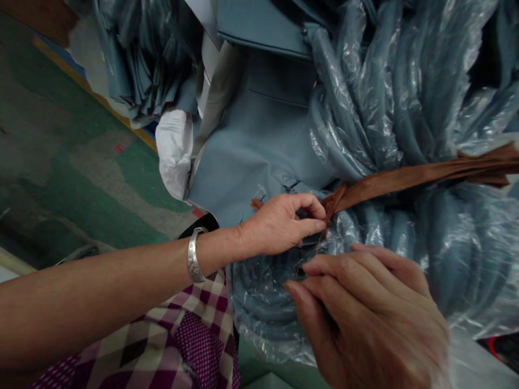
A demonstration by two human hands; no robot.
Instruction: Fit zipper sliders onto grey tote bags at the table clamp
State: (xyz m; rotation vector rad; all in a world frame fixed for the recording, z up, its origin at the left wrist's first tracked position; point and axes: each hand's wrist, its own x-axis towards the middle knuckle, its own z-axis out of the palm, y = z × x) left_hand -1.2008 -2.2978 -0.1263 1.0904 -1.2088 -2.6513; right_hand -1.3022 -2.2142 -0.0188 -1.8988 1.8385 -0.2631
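A person's left hand (281,222), a silver bracelet (195,255) at its wrist, pinches the gathered end of a brown strip (389,186) between thumb and forefinger. The strip runs out to the right from the fingertips, lying between two bunches of blue-gray tubes in clear plastic: the upper tubes (381,97) on its far side, the lower tubes (450,254) on its near side. The right hand (373,316) is poised over the lower tubes with its fingers bent and its thumb near the forefinger; whether it grips anything cannot be told from here. Beyond the left hand spreads a smooth blue-gray sheet (259,140). Farther off, at upper left, hangs a cluster of blue-gray pieces (150,81), with a crumpled white bundle (175,154) below it. Purple-and-cream checked cloth (150,351) shows beneath the left forearm, and a worn green floor (133,178) stretches away at left.
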